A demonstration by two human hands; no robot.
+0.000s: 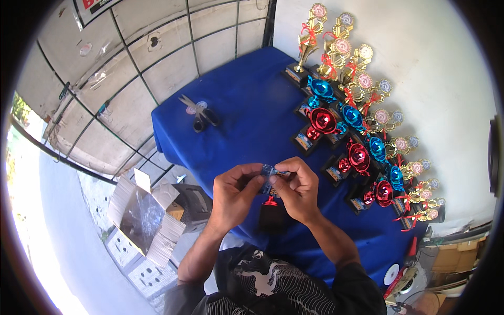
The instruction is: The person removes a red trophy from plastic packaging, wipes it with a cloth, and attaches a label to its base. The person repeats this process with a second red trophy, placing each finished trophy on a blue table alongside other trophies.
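A small blue printed label is pinched between the thumbs and fingers of my left hand and my right hand. Both hands are closed on it, one at each side. Just below, a black trophy base with a bit of shiny red stem stands at the near edge of the blue-covered table. My hands and the label hide the rest of that trophy. Scissors with black handles lie open at the far left of the table, beside small round stickers.
Red cup trophies, blue cup trophies and gold trophies with red ribbons stand in rows along the right wall. An opened cardboard box with clear plastic inside sits at the left. A white spool is at the lower right.
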